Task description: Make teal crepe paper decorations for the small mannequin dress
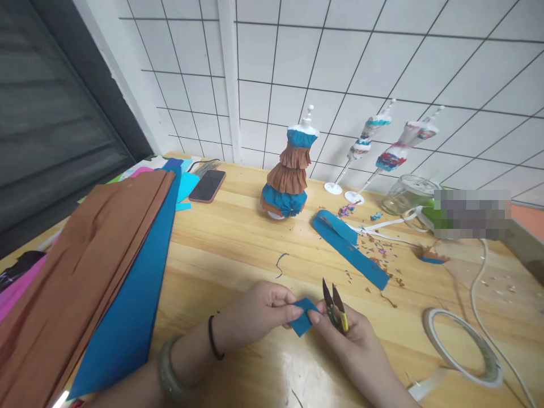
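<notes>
Between my two hands is a small folded piece of blue crepe paper (302, 324), tilted like a diamond. My left hand (270, 309) pinches its left side between thumb and fingers. The thumb of my right hand (346, 334) presses on the paper's right edge. Thread snips (334, 303) rest in the same right hand, their dark blades parted and pointing up and away, with a bit of yellow on the handle. Beyond the hands stands a small dress form (293, 164) in a tiered blue and brown paper dress. A long blue paper strip (352, 249) lies folded over to its right.
Large brown crepe sheets (97, 243) over blue paper (127, 317) cover the left side. A phone (207, 186) lies behind them. Two thin dress forms (369, 136) lean by the wall, near a glass jar (408, 192). A tape roll (463, 347), white cable (484, 294) and scraps lie right.
</notes>
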Motion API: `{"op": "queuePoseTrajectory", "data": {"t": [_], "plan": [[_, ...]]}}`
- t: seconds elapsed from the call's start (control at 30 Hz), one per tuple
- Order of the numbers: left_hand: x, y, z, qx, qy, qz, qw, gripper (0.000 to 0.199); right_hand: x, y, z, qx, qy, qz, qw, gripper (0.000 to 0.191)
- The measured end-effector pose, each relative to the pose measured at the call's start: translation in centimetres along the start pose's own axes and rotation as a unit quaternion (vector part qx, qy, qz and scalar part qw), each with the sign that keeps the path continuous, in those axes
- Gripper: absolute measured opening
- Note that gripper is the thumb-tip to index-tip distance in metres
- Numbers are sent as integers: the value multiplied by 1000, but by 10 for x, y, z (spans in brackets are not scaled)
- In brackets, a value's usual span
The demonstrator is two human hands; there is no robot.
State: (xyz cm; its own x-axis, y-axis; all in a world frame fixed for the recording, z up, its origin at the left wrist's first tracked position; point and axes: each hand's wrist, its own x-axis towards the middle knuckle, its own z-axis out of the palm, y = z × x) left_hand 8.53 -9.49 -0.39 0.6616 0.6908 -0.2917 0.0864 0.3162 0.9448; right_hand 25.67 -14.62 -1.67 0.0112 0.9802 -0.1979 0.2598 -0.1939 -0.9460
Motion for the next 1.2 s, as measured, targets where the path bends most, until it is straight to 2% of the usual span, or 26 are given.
{"op": "queuePoseTrajectory", "data": {"t": [0.13, 0.3, 0.5, 0.57, 0.73, 0.83, 1.03, 1.2], "plan": [[0, -1, -1, 1, -1, 7, 1000, 23, 1, -1, 0, -4, -16, 0, 1000, 27], [0, -4, -1, -16, -2, 0, 1000, 26, 1, -3, -1, -36, 1, -25, 999, 25], [1, -2, 3, -56, 39, -29, 997, 25, -1, -11, -1, -86, -8, -61, 994, 22], [2, -1, 3, -72, 54, -18, 996, 23, -2, -14, -3, -67, -9, -70, 995, 22], [3, 1, -2, -89, 79, 27, 993, 18, -5, -14, -4, -20, 6, -47, 999, 41], [3, -2, -3, -107, 106, 23, 988, 18, -7, -12, -3, -41, 27, -61, 997, 39], [4, -2, -3, -170, 114, 25, 978, 21, -6, -19, -5, -119, -55, -93, 987, 26], [4, 3, 0, -154, 117, 28, 981, 24, -5, -23, -5, -150, -85, -98, 980, 25]]}}
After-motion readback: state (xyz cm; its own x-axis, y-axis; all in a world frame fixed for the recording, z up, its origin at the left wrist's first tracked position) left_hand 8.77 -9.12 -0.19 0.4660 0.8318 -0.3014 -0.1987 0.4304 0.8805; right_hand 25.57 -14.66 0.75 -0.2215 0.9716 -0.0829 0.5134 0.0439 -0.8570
